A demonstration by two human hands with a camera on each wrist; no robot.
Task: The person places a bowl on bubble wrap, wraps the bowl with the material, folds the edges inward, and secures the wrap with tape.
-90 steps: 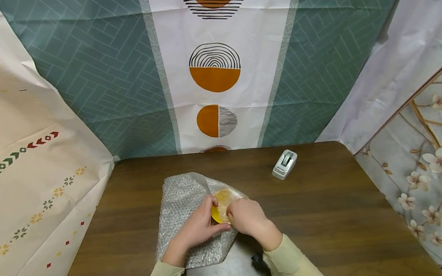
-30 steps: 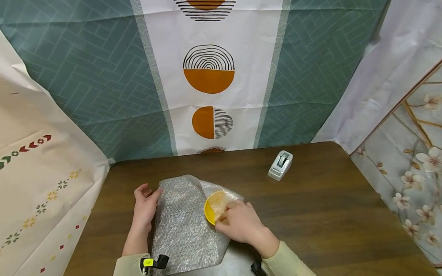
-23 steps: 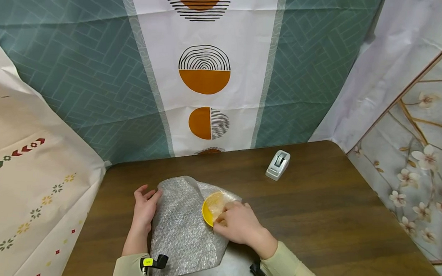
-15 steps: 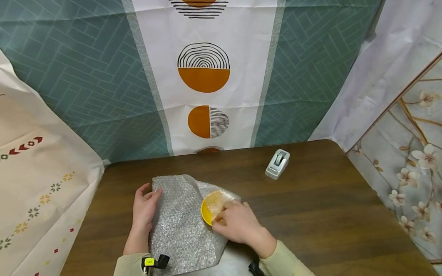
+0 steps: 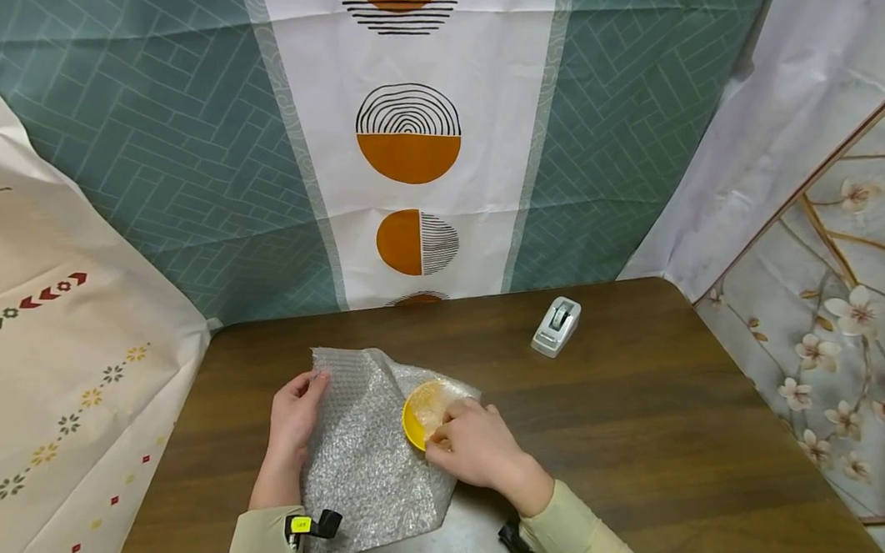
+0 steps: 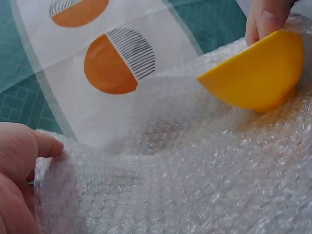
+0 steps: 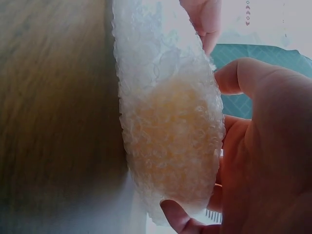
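A sheet of bubble wrap [image 5: 372,473] lies in front of me, its right part folded up around a yellow bowl [image 5: 412,425]. The bowl [image 6: 258,73] stands tipped on its side, bare yellow on its left. My left hand [image 5: 292,419] pinches the wrap's left edge between thumb and fingers, raising that corner. My right hand [image 5: 479,445] grips the bowl's right side through the wrap, fingers bent over the rim. In the right wrist view, yellow shows faintly through the wrap [image 7: 165,126] beside the right hand [image 7: 273,126].
A tape dispenser [image 5: 556,327] stands at the back of the brown wooden table [image 5: 668,422]. A grey, shiny surface [image 5: 467,532] shows under the wrap's near edge. Patterned cloths hang behind the table and at both sides.
My left hand has left the bowl for the wrap's left edge, now pinched and lifted slightly. The right hand keeps its hold at the bowl. The head view has shifted slightly.
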